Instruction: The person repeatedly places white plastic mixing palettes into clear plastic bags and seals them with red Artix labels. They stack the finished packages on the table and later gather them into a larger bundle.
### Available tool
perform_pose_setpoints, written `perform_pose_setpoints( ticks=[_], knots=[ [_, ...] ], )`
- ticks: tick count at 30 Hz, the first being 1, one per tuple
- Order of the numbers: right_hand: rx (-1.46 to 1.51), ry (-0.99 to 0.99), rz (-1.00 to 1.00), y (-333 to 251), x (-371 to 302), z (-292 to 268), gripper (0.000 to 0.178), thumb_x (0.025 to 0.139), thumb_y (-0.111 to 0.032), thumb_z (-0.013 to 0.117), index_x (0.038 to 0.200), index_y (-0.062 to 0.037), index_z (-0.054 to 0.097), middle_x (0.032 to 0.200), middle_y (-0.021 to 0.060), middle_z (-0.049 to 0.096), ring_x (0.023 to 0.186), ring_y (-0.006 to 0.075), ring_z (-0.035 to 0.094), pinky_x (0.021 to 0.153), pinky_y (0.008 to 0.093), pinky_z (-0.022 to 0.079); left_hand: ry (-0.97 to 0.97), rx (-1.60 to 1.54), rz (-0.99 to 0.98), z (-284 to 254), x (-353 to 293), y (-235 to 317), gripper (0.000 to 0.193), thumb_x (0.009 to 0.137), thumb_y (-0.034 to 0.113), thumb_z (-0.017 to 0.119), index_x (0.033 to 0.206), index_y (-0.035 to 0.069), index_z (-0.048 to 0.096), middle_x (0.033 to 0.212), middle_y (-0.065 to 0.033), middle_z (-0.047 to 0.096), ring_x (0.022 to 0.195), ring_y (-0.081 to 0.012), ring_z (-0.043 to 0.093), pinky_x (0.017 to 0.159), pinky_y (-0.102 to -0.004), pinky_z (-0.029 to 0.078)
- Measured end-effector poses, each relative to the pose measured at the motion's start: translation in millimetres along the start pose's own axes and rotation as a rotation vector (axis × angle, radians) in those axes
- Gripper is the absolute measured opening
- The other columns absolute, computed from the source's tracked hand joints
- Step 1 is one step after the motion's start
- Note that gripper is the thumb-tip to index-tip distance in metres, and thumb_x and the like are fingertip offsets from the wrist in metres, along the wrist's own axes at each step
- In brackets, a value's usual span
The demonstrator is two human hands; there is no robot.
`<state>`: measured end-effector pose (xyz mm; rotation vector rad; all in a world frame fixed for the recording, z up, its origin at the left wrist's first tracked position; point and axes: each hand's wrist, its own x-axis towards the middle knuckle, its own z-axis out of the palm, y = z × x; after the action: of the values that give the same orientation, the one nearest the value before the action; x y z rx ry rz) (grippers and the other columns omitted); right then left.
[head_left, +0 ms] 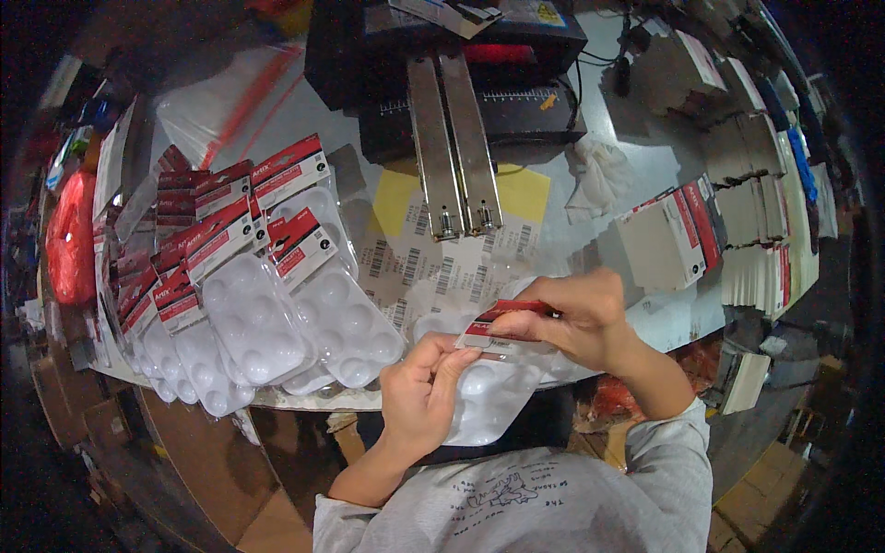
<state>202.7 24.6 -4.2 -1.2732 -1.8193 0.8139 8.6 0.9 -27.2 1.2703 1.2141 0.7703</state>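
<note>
Near the table's front edge, my right hand (583,318) grips a red and white header card (509,320) between thumb and fingers. My left hand (421,382) pinches the top edge of a clear plastic bag just below the card. Inside that bag is a white paint palette (489,392) with round wells, hanging over the edge in front of me. The card's lower edge meets the bag's top; whether it is inside the bag I cannot tell. Part of another white palette (441,323) shows behind my hands.
Bagged palettes with red cards (253,318) are piled at the left. A black machine (470,101) with two metal bars stands at the back, above barcode label sheets (442,267). Card stacks (668,235) and a crumpled white plastic piece (599,180) lie at the right.
</note>
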Motion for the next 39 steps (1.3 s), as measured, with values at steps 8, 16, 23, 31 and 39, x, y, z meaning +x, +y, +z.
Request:
perform_pose_setpoints(
  ticks=[8,16,23,31,39],
  knots=[
    [-0.151,0.025,-0.015,6.9,1.9,-5.9,0.025,0.065,-0.027,0.076,0.066,-0.0050,0.063,0.051,0.0072,0.055,0.041,0.0177,0.052,0.040,0.0269,0.038,0.039,0.037,0.050,5.4,4.2,3.7,0.010,0.082,0.009,0.061,0.084,-0.001,0.061,0.060,-0.0030,0.059,0.051,-0.0039,0.045,0.047,-0.0198,0.038],
    [-0.177,-0.028,-0.028,13.9,-0.7,-8.7,0.023,0.066,-0.025,0.075,0.072,-0.0048,0.066,0.057,0.0081,0.057,0.045,0.0190,0.054,0.043,0.0261,0.041,0.074,0.225,0.197,9.6,5.8,0.7,0.011,0.083,0.009,0.060,0.080,-0.001,0.061,0.054,-0.0036,0.053,0.048,-0.0054,0.045,0.046,-0.0223,0.037],
    [0.324,-0.146,0.685,22.4,-11.2,-21.1,0.017,0.080,-0.013,0.064,0.083,0.0035,0.066,0.066,0.0077,0.061,0.054,0.0122,0.058,0.043,0.0228,0.042,0.333,-0.018,0.016,4.4,13.8,-13.7,0.020,0.088,0.014,0.054,0.082,-0.004,0.061,0.068,-0.0012,0.057,0.063,-0.0065,0.045,0.056,-0.0216,0.036],
    [0.685,-0.173,0.847,20.1,-31.7,-5.1,0.018,0.084,-0.014,0.057,0.081,0.0025,0.062,0.069,0.0068,0.062,0.059,0.0105,0.059,0.046,0.0231,0.044,0.344,0.086,0.021,-0.3,9.8,-16.8,0.021,0.089,0.014,0.052,0.082,-0.004,0.059,0.066,-0.0010,0.054,0.063,-0.0071,0.044,0.059,-0.0212,0.037],
    [0.807,0.217,0.889,26.8,-6.6,24.6,0.015,0.085,-0.013,0.056,0.078,0.0005,0.056,0.068,0.0058,0.057,0.054,0.0112,0.054,0.047,0.0226,0.043,0.365,0.117,0.036,2.9,46.0,-25.3,0.022,0.092,0.017,0.043,0.081,-0.001,0.051,0.071,-0.0041,0.052,0.066,-0.0113,0.043,0.063,-0.0260,0.038]
  ],
)
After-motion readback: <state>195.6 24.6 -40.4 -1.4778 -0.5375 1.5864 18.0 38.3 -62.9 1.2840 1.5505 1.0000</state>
